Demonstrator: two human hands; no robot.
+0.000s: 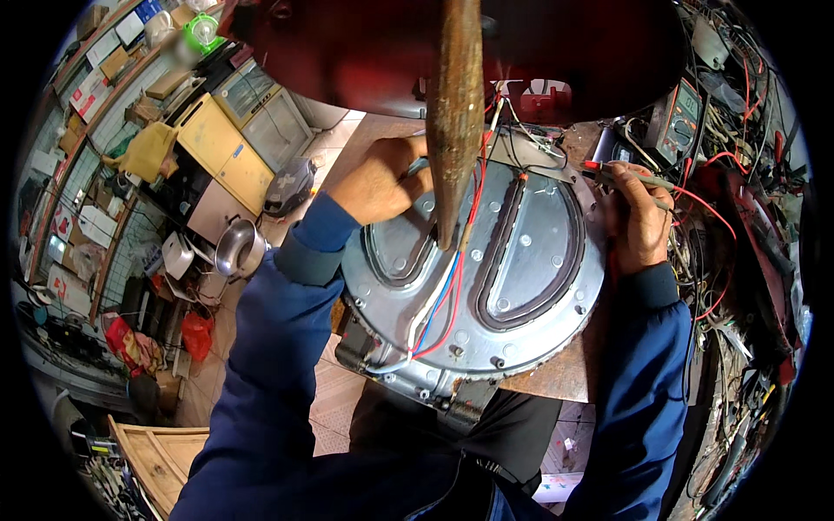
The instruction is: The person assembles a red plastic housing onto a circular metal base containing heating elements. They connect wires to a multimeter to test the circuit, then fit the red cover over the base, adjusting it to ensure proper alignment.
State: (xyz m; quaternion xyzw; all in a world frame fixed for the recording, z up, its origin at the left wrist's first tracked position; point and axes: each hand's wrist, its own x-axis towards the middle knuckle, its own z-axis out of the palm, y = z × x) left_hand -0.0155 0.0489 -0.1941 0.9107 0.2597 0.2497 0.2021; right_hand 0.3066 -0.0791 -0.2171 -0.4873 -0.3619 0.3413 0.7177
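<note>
In front of me lies a round grey metal heating plate [452,334], its underside facing up, with dark curved heating tubes [580,247] on it. A red wire [453,306] runs across it beside blue and white ones. My left hand [382,180] is closed over the plate's upper left part; a wooden stick [456,113] close to the camera hides its fingertips and whatever they hold. At the plate's right edge, my right hand [641,217] grips a multimeter probe [621,174] with a red end pointing left. A dark red appliance shell [347,65] stands tilted behind the plate.
A multimeter [680,122] stands at the upper right among tangled cables [730,165]. The plate rests on a brown board [556,382] above my knees. On the left are a metal pot [239,249], a yellow cabinet [217,143] and cluttered shelves [104,52].
</note>
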